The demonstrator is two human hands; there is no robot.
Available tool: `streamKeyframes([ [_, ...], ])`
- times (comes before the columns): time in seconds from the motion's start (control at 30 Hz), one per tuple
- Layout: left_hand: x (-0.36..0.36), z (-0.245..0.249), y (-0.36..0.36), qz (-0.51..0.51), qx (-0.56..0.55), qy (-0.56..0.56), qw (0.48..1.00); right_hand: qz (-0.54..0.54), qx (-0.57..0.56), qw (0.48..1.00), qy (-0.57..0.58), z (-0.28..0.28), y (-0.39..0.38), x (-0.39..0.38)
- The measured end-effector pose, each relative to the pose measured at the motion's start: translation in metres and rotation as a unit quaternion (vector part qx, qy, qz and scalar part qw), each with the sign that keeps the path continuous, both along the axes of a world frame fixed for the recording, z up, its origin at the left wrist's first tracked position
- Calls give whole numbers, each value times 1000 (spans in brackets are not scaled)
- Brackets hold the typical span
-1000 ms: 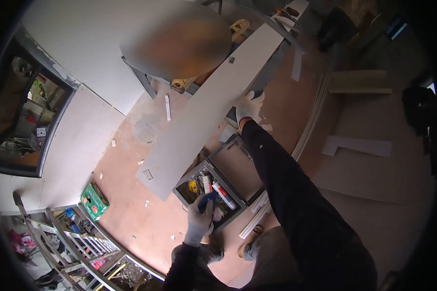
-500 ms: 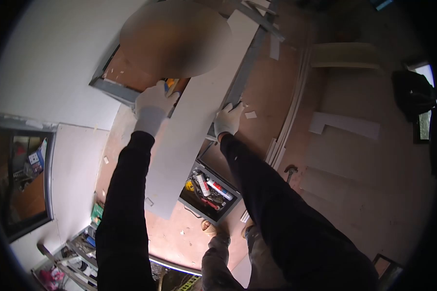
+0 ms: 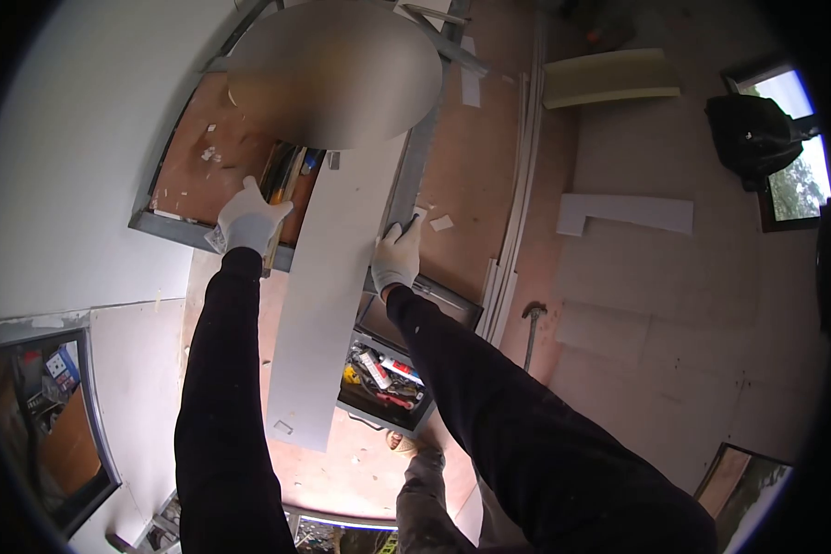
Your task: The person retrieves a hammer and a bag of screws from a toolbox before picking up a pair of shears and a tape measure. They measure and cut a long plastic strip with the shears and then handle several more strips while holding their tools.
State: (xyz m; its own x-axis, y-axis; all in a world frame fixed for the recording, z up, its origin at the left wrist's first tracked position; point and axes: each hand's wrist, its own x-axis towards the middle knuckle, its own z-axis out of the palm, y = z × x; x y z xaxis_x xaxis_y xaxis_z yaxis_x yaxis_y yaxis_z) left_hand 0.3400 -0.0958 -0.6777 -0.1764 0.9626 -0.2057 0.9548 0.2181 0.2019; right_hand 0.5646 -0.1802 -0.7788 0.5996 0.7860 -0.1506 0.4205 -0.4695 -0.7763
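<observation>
My left hand (image 3: 251,220), in a white glove, is closed at the lower edge of a grey frame, left of a long pale board (image 3: 328,249). Its fingers curl beside a bundle of long narrow tools (image 3: 284,175), some wood-coloured, one with a blue part; what the hand itself grips I cannot tell. My right hand (image 3: 397,257), also gloved, rests at the board's right edge against the grey metal frame (image 3: 415,166), thumb and forefinger apart. The board lies across the frame and has a small rectangular mark near its lower end.
An open toolbox (image 3: 415,415) below my right hand holds tubes and hand tools. A hammer (image 3: 532,323) lies on the floor to the right, near long white strips (image 3: 508,222). Board offcuts (image 3: 628,212) lie farther right. A black bag (image 3: 752,143) is by the window.
My left hand has drawn back down and left from the tools, which show more now. The view has shifted, and my right hand has stayed near the board's right edge.
</observation>
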Motion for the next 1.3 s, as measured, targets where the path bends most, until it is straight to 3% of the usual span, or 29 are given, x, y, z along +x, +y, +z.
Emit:
streamKeyframes([
  [0.2,-5,-10,3,-41,-2,21,999,1,-44,997,67,25,0,3],
  [0.3,-4,11,2,-55,4,11,998,2,-39,997,62,29,0,3],
  [0.53,-13,49,-47,-45,68,-105,991,7,-6,999,33,18,0,6],
  [0.6,11,99,-94,67,20,-317,946,10,-5,999,39,8,1,7],
  [0.77,46,151,-260,205,-27,-392,896,17,35,998,43,7,-2,11],
  [0.8,47,141,-312,189,-8,-322,928,20,38,999,30,5,-3,12],
  [0.9,130,198,-392,331,-85,-461,819,22,32,996,80,9,-7,16],
  [0.93,146,199,-427,307,-94,-439,839,27,30,993,110,13,-5,19],
  [1.0,190,211,-480,406,-139,-483,763,80,38,989,116,-32,-4,28],
  [1.03,208,208,-509,418,-153,-469,763,104,42,987,116,-44,-4,37],
  [1.2,296,203,-566,445,-181,-476,737,287,-28,927,239,42,-156,145],
  [1.3,329,204,-554,371,-238,-445,780,327,-114,865,364,103,-290,217],
])
